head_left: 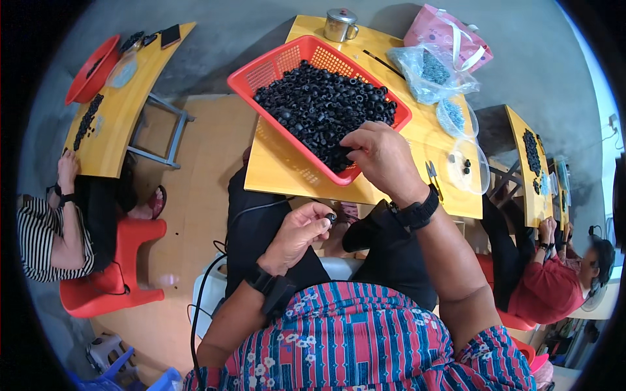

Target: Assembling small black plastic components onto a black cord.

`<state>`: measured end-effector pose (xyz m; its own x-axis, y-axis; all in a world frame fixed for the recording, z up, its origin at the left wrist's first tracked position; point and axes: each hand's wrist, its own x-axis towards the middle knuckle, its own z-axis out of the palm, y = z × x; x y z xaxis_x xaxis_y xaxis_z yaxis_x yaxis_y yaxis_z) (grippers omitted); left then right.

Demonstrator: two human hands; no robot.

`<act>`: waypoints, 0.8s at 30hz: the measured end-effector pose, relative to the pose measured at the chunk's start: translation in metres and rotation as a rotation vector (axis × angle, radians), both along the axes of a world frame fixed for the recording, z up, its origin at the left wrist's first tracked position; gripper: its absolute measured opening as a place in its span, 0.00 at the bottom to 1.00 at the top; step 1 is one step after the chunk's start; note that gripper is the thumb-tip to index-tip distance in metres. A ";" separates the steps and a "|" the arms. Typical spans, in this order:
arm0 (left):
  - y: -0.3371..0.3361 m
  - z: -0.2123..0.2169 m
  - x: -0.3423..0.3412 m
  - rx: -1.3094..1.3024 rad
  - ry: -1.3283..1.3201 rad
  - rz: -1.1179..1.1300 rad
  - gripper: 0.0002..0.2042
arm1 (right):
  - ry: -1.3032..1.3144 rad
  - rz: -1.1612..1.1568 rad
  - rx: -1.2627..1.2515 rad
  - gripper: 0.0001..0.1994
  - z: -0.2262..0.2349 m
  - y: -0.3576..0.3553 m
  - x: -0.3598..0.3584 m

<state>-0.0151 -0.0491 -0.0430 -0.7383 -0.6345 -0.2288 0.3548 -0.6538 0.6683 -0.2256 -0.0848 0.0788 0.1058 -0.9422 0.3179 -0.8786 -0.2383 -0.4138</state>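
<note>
this looks like a small-parts workshop. a red basket (283,58) heaped with black parts (319,104) fills much of a yellow table (277,166), and co-workers (546,292) sit at other tables (120,140) strewn with similar pieces (87,122).

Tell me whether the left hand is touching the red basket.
Apart: the head view shows the left hand on the person's side of the yellow table, a strip of which lies between that hand and the red basket.

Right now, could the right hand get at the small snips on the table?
Probably yes: the snips lie uncovered on the yellow table, close beside the right hand, with nothing visible blocking the way.
</note>
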 end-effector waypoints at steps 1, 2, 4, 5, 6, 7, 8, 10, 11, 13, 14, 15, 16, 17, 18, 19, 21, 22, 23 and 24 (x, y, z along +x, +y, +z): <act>0.001 0.000 0.001 0.002 -0.001 -0.003 0.08 | 0.016 -0.005 0.035 0.07 0.000 -0.001 0.003; 0.000 0.000 0.002 0.004 -0.002 -0.005 0.08 | 0.032 -0.010 0.071 0.07 0.002 -0.002 0.006; 0.000 0.000 0.004 -0.005 -0.001 -0.012 0.08 | 0.069 -0.023 0.121 0.07 0.004 -0.003 0.012; -0.001 0.000 0.003 -0.015 0.000 -0.017 0.08 | 0.091 -0.032 0.137 0.07 0.005 -0.004 0.014; -0.001 0.000 0.003 -0.025 0.002 -0.022 0.08 | 0.112 -0.040 0.152 0.07 0.004 -0.004 0.015; -0.001 0.004 0.003 -0.030 0.005 -0.024 0.07 | 0.123 -0.033 0.090 0.07 0.001 -0.006 0.016; -0.001 0.004 0.002 -0.031 0.011 -0.025 0.07 | 0.145 -0.049 0.113 0.07 0.000 -0.006 0.018; -0.002 0.005 0.000 -0.038 0.025 -0.034 0.07 | 0.193 -0.086 0.156 0.08 0.003 -0.006 0.022; -0.002 0.004 0.001 -0.042 0.021 -0.032 0.07 | 0.216 -0.088 0.135 0.07 0.003 -0.007 0.023; -0.002 0.002 0.001 -0.051 0.019 -0.034 0.07 | 0.235 -0.122 0.140 0.06 0.006 -0.007 0.031; -0.002 0.002 0.001 -0.057 0.021 -0.038 0.07 | 0.248 -0.143 0.141 0.05 0.008 -0.007 0.034; -0.002 0.002 0.001 -0.051 0.014 -0.037 0.07 | 0.256 -0.153 0.135 0.05 0.006 -0.007 0.037; -0.002 0.003 0.001 -0.051 0.014 -0.036 0.07 | 0.271 -0.166 0.123 0.04 0.006 -0.008 0.039; -0.003 0.004 0.000 -0.051 0.015 -0.037 0.07 | 0.285 -0.180 0.111 0.04 0.004 -0.009 0.040; -0.003 0.005 0.001 -0.048 0.008 -0.029 0.07 | 0.270 -0.171 0.080 0.04 0.000 -0.010 0.041; -0.002 0.004 0.000 -0.046 0.007 -0.026 0.07 | 0.261 -0.167 0.047 0.03 -0.005 -0.010 0.039; -0.002 0.006 -0.001 -0.042 0.013 -0.021 0.07 | 0.228 -0.176 0.009 0.03 -0.010 -0.011 0.037; -0.002 0.004 0.000 -0.039 0.014 -0.020 0.07 | 0.221 -0.169 0.007 0.03 -0.011 -0.011 0.036; -0.003 -0.001 0.000 -0.036 0.014 -0.019 0.07 | 0.214 -0.162 0.005 0.03 -0.012 -0.010 0.035; -0.003 -0.003 0.000 -0.033 0.015 -0.018 0.07 | 0.208 -0.154 0.002 0.03 -0.011 -0.010 0.034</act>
<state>-0.0152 -0.0516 -0.0462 -0.7531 -0.6278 -0.1970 0.3531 -0.6383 0.6841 -0.1914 -0.0949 0.0679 0.0235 -0.9530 0.3021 -0.9707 -0.0940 -0.2210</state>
